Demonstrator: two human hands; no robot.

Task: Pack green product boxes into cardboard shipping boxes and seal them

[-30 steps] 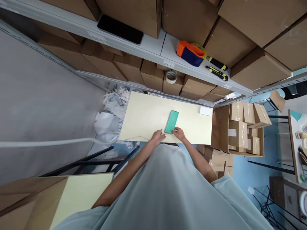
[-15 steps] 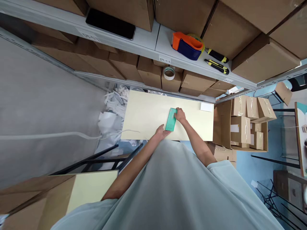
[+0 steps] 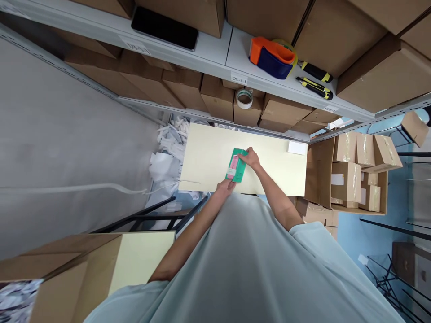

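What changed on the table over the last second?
The right hand went from the near end of the green box to its far end and tipped it up, showing a pink-marked face. The left hand stayed at the near end; white card unmoved.

Far corner of the green box (image 3: 236, 165) is covered by the right hand (image 3: 249, 158). Near end meets the left hand (image 3: 226, 185); fingertip contact not resolvable. Pink print on the box is too small to read.

The counter (image 3: 208, 152) edge nearest the hands is hidden under the person's shirt (image 3: 249, 264).

Beyond the hands, shelf label (image 3: 239, 80) lettering illegible. The cartons (image 3: 340, 31) above it are cut by the top edge.

Well behind the left hand, an open carton (image 3: 57, 273) is cut by the left edge, contents blurred.

Right of the right hand, a white slip (image 3: 297, 147), unidentifiable.
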